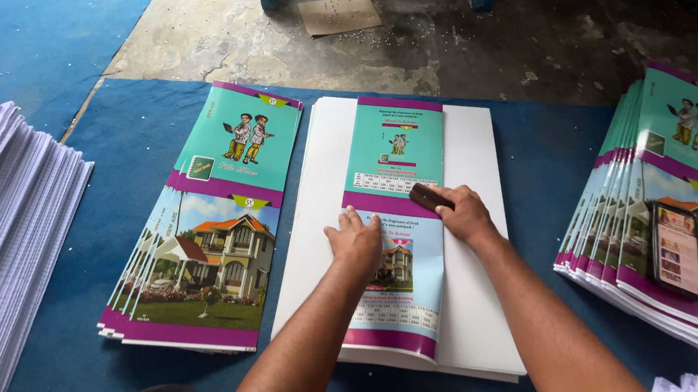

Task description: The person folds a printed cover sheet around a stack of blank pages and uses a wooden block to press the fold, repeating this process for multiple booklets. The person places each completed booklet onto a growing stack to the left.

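Note:
A printed cover sheet (395,146), teal and purple with a house picture, lies folded lengthwise on a stack of white paper (471,308) in front of me. My left hand (356,241) presses flat on the sheet's lower half, fingers spread. My right hand (465,214) grips a small dark brown block (430,197) and holds it against the sheet's right edge, near the purple band.
A fanned pile of the same covers (217,236) lies to the left, and another pile (672,200) to the right with a phone (676,248) on top. White sheet stacks (8,224) sit far left. A blue mat (553,152) covers the floor; bare concrete (455,41) lies beyond.

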